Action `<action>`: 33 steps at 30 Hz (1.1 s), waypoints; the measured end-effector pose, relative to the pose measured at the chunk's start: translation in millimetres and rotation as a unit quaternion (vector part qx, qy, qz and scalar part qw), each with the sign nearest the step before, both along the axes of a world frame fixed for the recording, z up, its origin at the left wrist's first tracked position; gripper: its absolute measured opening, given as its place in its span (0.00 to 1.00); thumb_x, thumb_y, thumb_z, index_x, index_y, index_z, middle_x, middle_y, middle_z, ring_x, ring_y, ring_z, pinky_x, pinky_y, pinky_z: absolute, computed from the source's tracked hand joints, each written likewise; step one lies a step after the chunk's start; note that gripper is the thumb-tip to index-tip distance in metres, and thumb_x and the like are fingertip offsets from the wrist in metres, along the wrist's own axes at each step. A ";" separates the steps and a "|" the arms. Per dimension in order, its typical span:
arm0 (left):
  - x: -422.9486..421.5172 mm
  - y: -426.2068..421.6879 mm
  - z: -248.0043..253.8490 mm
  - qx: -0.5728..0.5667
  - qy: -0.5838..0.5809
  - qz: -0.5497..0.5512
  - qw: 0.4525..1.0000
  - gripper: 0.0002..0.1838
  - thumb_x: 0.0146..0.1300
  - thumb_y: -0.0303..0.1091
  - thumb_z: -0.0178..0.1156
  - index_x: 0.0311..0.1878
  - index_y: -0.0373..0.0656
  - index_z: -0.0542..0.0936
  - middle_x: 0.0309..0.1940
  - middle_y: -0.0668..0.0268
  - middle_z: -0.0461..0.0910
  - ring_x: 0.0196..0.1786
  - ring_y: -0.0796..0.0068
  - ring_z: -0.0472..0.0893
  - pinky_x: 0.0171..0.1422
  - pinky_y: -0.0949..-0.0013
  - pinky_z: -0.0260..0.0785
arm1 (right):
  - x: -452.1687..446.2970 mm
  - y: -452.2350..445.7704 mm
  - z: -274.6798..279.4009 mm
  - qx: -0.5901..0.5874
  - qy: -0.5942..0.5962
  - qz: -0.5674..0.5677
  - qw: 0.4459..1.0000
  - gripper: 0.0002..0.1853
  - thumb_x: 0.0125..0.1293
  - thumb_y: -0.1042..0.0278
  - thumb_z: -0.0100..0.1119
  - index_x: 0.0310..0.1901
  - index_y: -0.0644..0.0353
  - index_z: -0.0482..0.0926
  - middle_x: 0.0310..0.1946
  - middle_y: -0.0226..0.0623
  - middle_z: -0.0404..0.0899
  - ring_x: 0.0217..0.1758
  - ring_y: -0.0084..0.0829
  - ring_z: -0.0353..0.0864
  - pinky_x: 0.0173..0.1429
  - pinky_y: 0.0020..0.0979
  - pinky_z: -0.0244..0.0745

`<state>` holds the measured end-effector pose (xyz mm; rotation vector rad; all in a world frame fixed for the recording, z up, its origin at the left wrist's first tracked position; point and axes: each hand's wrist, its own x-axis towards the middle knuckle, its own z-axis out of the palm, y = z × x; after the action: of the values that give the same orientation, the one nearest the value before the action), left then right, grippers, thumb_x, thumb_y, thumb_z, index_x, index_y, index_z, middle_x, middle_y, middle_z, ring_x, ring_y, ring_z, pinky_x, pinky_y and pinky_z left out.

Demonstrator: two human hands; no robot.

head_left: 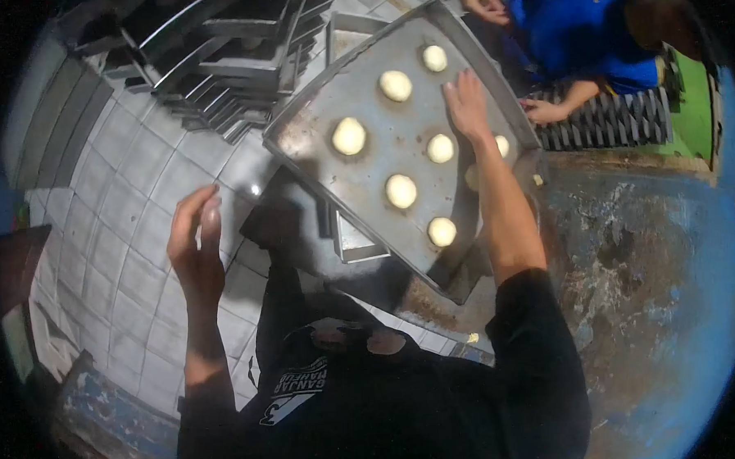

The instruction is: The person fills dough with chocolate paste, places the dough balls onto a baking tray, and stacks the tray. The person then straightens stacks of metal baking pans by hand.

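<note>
A wide metal baking tray (306,146) with raised sides sits tilted in front of me. Several round, pale dough balls (349,137) are spread over its floor. My right hand (466,109) is over the tray's far right part, fingers stretched out and close to the surface. Whether it presses on a dough ball underneath cannot be seen. Two dough balls by the right forearm are partly hidden or in shadow, one being this dough ball (502,146). Off the tray's left side, my left hand (198,249) hangs over the floor, loosely bent and holding nothing visible.
More metal trays (212,56) are stacked at the upper left. Another metal tray (360,248) lies beneath the large one. A person in a blue shirt (576,36) is at the upper right beside dark ridged metal pieces (617,120). A worn table (633,300) extends to my right.
</note>
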<state>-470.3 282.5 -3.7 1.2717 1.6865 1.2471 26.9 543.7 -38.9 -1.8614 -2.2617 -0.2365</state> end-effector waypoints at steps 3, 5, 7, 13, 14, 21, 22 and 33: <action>18.4 47.2 12.4 0.045 -0.094 -0.043 0.994 0.26 0.74 0.36 0.58 0.72 0.39 0.69 0.68 0.57 0.73 0.69 0.64 0.74 0.71 0.63 0.65 | 6.2 15.4 61.5 -0.230 0.410 -0.113 0.875 0.46 0.77 0.33 0.40 0.78 0.68 0.50 0.80 0.52 0.50 0.83 0.45 0.50 0.82 0.41 0.48; 25.3 78.1 15.0 0.042 -0.057 -0.063 0.996 0.33 0.75 0.44 0.55 0.78 0.41 0.62 0.74 0.56 0.67 0.73 0.61 0.71 0.75 0.58 0.61 | 6.9 10.9 103.8 -0.230 0.526 -0.109 0.812 0.45 0.76 0.31 0.40 0.80 0.61 0.51 0.81 0.50 0.49 0.84 0.42 0.49 0.82 0.39 0.48; 30.5 100.4 2.5 0.019 -0.158 -0.113 0.981 0.33 0.73 0.46 0.58 0.76 0.41 0.65 0.70 0.55 0.72 0.68 0.64 0.74 0.71 0.64 0.65 | 5.4 -37.3 132.9 -0.125 0.474 -0.076 0.868 0.41 0.77 0.39 0.46 0.79 0.61 0.55 0.80 0.52 0.52 0.82 0.42 0.53 0.81 0.39 0.51; 46.1 105.7 2.4 -0.076 -0.253 -0.189 0.946 0.31 0.66 0.39 0.62 0.72 0.42 0.73 0.62 0.58 0.80 0.59 0.70 0.78 0.66 0.71 0.67 | -15.9 -304.1 97.3 0.077 0.281 -0.225 0.930 0.44 0.72 0.53 0.61 0.78 0.67 0.51 0.79 0.57 0.49 0.82 0.52 0.51 0.83 0.47 0.47; 46.2 98.4 13.6 -0.100 -0.253 -0.203 0.941 0.31 0.63 0.36 0.62 0.71 0.43 0.75 0.61 0.58 0.80 0.59 0.71 0.78 0.66 0.72 0.67 | -19.8 -340.8 82.6 0.062 0.314 -0.267 0.909 0.45 0.73 0.53 0.60 0.79 0.66 0.47 0.80 0.58 0.47 0.83 0.52 0.49 0.83 0.47 0.45; 76.5 -6.2 71.4 0.048 -0.231 -0.172 0.956 0.33 0.57 0.26 0.57 0.70 0.41 0.76 0.64 0.64 0.79 0.62 0.75 0.77 0.68 0.74 0.65 | -4.7 -451.3 82.1 -0.046 0.783 -0.168 0.597 0.43 0.66 0.75 0.53 0.82 0.50 0.50 0.79 0.41 0.56 0.75 0.35 0.65 0.74 0.37 0.66; 76.9 -22.3 84.1 0.058 -0.247 -0.170 0.952 0.33 0.58 0.25 0.56 0.71 0.40 0.75 0.63 0.65 0.80 0.60 0.77 0.78 0.66 0.74 0.67 | 7.3 -460.0 78.9 -0.030 0.790 -0.128 0.598 0.44 0.62 0.75 0.55 0.81 0.55 0.52 0.80 0.40 0.55 0.77 0.37 0.62 0.76 0.37 0.63; 15.5 -112.1 259.7 0.211 -0.230 -0.159 0.937 0.32 0.65 0.39 0.61 0.70 0.34 0.73 0.57 0.60 0.81 0.55 0.74 0.80 0.62 0.71 0.72 | -45.5 -488.6 215.5 0.063 0.818 0.139 0.554 0.56 0.55 0.57 0.64 0.82 0.59 0.41 0.78 0.51 0.55 0.79 0.48 0.58 0.82 0.47 0.53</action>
<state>-454.8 170.4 256.0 1.2946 0.8698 1.6003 -18.5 55.1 176.6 -0.6639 -0.9327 0.9603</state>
